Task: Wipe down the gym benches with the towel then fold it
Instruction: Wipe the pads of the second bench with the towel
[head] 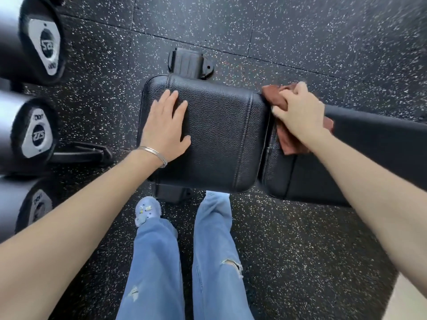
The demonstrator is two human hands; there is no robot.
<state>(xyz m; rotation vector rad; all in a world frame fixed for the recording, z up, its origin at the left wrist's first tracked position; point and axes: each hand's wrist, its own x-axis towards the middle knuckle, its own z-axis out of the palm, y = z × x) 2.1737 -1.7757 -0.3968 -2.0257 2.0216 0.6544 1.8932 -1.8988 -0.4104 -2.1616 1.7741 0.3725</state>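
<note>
While the head view looks straight down past both forearms, the black padded bench (221, 158) runs across the middle of the picture, with its squarish seat pad (219, 125) on the left and its longer back pad (374, 139) leading off the right edge. The left hand (166, 125) lies palm down on the left part of the seat pad, fingers straight and a little spread, holding nothing; thin silver bangles (154, 154) circle its wrist. The right hand (298, 112) has its fingers curled round a bunched brown towel (291, 142) and presses it onto the bench at the seam where the two pads meet, near the far edge. One corner of the towel pokes out beyond the knuckles, and another fold spreads from under the wrist onto the back pad. Round dumbbells (39, 132) with silver end caps sit along the left edge, just beside the bench. A black frame foot (189, 63) shows on the floor beyond the seat pad. Below the bench, light blue ripped jeans (215, 262) and a pale blue shoe (146, 210) stand on the black speckled rubber floor (300, 250).
</note>
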